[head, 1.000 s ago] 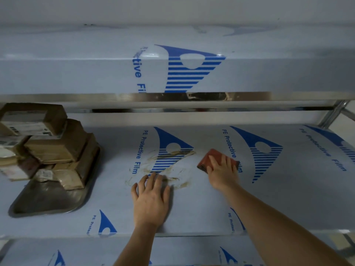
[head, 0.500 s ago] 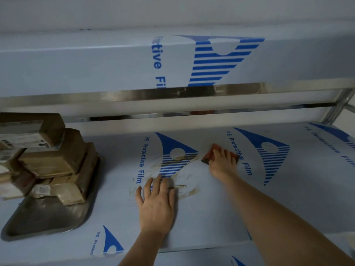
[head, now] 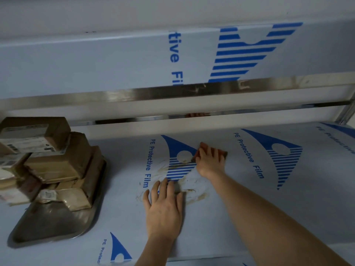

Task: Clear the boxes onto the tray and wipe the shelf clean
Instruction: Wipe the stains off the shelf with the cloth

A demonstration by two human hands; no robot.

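Note:
Several brown cardboard boxes (head: 57,160) are stacked on a metal tray (head: 51,225) at the left of the shelf (head: 288,217), which is covered in pale blue protective film. My right hand (head: 210,163) presses a red-brown sponge (head: 200,149) flat on the film, far from me, near the shelf's back. My left hand (head: 165,210) lies flat, fingers spread, closer to me. Brown smear marks (head: 190,192) curve across the film between and around both hands.
A steel rail (head: 172,93) of the upper shelf runs across above the working area. An upright steel post (head: 345,114) stands at the back right. The shelf's front edge lies just under my forearms.
My right hand has slid the sponge away from me toward the shelf's back. My left hand stays flat in the same spot. The camera has moved closer and to the left.

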